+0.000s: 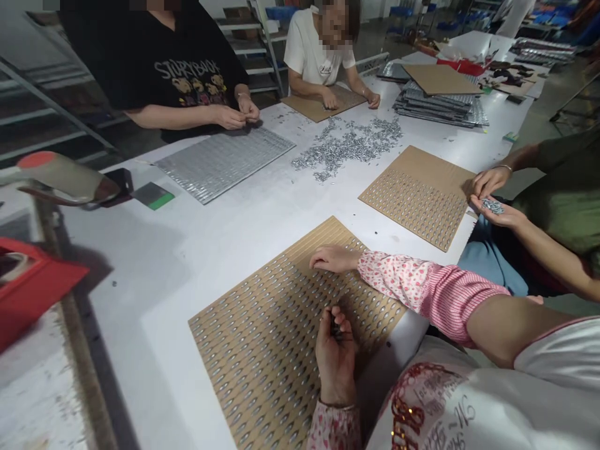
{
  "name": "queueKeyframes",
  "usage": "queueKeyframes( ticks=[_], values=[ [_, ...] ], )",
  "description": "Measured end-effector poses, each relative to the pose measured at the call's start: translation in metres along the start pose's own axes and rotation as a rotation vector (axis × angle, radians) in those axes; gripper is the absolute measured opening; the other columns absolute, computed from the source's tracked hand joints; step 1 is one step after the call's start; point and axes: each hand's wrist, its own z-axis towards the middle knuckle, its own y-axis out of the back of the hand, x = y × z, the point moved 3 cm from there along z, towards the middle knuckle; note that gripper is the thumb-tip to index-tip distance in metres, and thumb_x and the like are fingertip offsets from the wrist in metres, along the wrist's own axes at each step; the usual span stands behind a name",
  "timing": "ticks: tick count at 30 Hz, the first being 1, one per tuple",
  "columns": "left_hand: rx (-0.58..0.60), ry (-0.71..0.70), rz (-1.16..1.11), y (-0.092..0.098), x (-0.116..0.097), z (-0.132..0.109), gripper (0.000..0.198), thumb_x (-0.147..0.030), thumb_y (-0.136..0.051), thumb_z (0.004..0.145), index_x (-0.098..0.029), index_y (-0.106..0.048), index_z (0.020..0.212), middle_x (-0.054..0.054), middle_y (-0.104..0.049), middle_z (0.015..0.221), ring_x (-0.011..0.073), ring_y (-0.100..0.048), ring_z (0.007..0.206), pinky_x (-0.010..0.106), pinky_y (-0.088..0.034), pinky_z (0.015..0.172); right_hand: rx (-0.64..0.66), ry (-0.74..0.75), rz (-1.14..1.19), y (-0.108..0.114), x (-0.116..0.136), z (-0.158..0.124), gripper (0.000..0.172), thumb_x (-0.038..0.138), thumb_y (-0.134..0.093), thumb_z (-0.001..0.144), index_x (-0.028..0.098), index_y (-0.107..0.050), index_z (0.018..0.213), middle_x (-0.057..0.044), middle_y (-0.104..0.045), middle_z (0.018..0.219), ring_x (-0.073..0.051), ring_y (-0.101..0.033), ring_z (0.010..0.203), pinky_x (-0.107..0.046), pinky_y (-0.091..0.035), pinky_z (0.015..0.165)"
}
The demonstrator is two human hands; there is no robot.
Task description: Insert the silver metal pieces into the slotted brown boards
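A brown grooved board lies before me, covered with rows of small silvery pointed oval pieces; a strip along its far edge has none. Over its near part, my left hand is palm up, fingers curled around a few small metal pieces that lie in shadow. My right hand rests palm down near the bare strip. Its fingers are bent and drawn together at the board, and whatever is at their tips is too small to make out. Patterned pink sleeves cover both forearms.
Loose metal pieces are heaped on the white table. At right, a person's hands hold pieces beside another board. Two people work opposite, one by a silvery sheet. Stacked sheets, a scanner-like device and red bin stand around.
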Motion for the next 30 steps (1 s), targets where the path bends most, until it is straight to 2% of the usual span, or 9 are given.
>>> queueKeyframes(
  ticks=[5, 8, 12, 16, 19, 21, 22, 26, 30],
  values=[
    [-0.037, -0.046, 0.059, 0.006, -0.001, -0.003, 0.022, -0.010, -0.045, 0.092, -0.015, -0.066, 0.089, 0.005, -0.065, 0.085, 0.0069, -0.060, 0.066, 0.015, -0.051, 0.059, 0.007, -0.074, -0.129, -0.013, 0.001, 0.008, 0.010, 0.023, -0.063, 0.083, 0.016, -0.069, 0.088, 0.000, -0.067, 0.078, -0.012, -0.054, 0.070, -0.024, -0.032, 0.064],
    [-0.042, -0.054, 0.057, 0.010, -0.001, -0.001, 0.021, -0.010, -0.047, 0.092, -0.015, -0.067, 0.094, 0.004, -0.064, 0.083, 0.0059, -0.058, 0.064, 0.014, -0.050, 0.058, -0.024, -0.077, -0.200, -0.021, 0.001, 0.010, 0.008, 0.020, -0.061, 0.082, 0.016, -0.068, 0.083, -0.001, -0.067, 0.078, -0.014, -0.054, 0.074, -0.025, -0.032, 0.068],
    [-0.009, -0.076, 0.051, 0.011, 0.000, 0.003, 0.015, -0.013, -0.052, 0.090, -0.014, -0.066, 0.085, 0.002, -0.062, 0.080, 0.0053, -0.055, 0.062, 0.014, -0.047, 0.054, -0.067, -0.036, -0.216, -0.024, 0.003, 0.012, 0.007, 0.013, -0.059, 0.079, 0.015, -0.065, 0.078, -0.003, -0.065, 0.079, -0.014, -0.053, 0.077, -0.025, -0.034, 0.072],
    [0.026, -0.150, 0.107, 0.005, -0.005, 0.003, 0.013, -0.010, -0.055, 0.088, -0.015, -0.067, 0.087, 0.002, -0.062, 0.088, 0.0048, -0.057, 0.067, 0.013, -0.048, 0.057, -0.054, -0.027, 0.070, -0.013, 0.010, -0.002, 0.006, 0.017, -0.061, 0.082, 0.013, -0.065, 0.079, -0.001, -0.063, 0.074, -0.011, -0.052, 0.071, -0.023, -0.038, 0.070],
    [0.024, -0.229, 0.153, -0.001, -0.009, 0.004, 0.015, -0.007, -0.056, 0.086, -0.016, -0.068, 0.087, 0.002, -0.061, 0.087, 0.0048, -0.056, 0.067, 0.013, -0.048, 0.058, 0.145, 0.012, 0.448, -0.008, 0.022, -0.028, 0.017, 0.029, -0.064, 0.083, 0.012, -0.066, 0.087, 0.000, -0.064, 0.074, -0.009, -0.054, 0.068, -0.021, -0.041, 0.065],
    [-0.001, -0.264, 0.184, -0.005, -0.010, 0.005, 0.016, -0.008, -0.056, 0.086, -0.018, -0.068, 0.086, 0.001, -0.061, 0.087, 0.0052, -0.056, 0.066, 0.013, -0.048, 0.058, 0.272, 0.031, 0.599, -0.009, 0.031, -0.047, 0.025, 0.035, -0.070, 0.079, 0.012, -0.067, 0.089, 0.000, -0.065, 0.073, -0.009, -0.056, 0.067, -0.020, -0.043, 0.064],
    [-0.006, -0.276, 0.203, -0.007, -0.010, 0.006, 0.016, -0.008, -0.057, 0.086, -0.019, -0.068, 0.085, 0.001, -0.061, 0.087, 0.0055, -0.056, 0.066, 0.013, -0.048, 0.058, 0.282, 0.026, 0.636, -0.009, 0.034, -0.055, 0.029, 0.038, -0.072, 0.076, 0.012, -0.067, 0.088, 0.000, -0.066, 0.073, -0.010, -0.057, 0.067, -0.020, -0.044, 0.065],
    [0.020, -0.283, 0.231, -0.012, -0.003, 0.010, 0.014, -0.011, -0.058, 0.086, -0.020, -0.069, 0.083, 0.001, -0.062, 0.088, 0.0062, -0.058, 0.068, 0.013, -0.047, 0.059, 0.074, -0.072, 0.724, -0.010, 0.031, -0.068, 0.032, 0.042, -0.075, 0.073, 0.012, -0.064, 0.081, -0.001, -0.067, 0.073, -0.011, -0.060, 0.069, -0.023, -0.047, 0.069],
    [0.040, -0.201, 0.139, -0.016, 0.003, 0.009, 0.022, -0.009, -0.049, 0.091, -0.016, -0.070, 0.092, 0.006, -0.065, 0.102, 0.0089, -0.063, 0.088, 0.015, -0.052, 0.074, -0.142, -0.146, 0.859, -0.004, 0.018, -0.053, 0.025, 0.038, -0.064, 0.083, 0.014, -0.056, 0.081, -0.002, -0.067, 0.077, -0.012, -0.061, 0.072, -0.025, -0.048, 0.071]
  ],
)
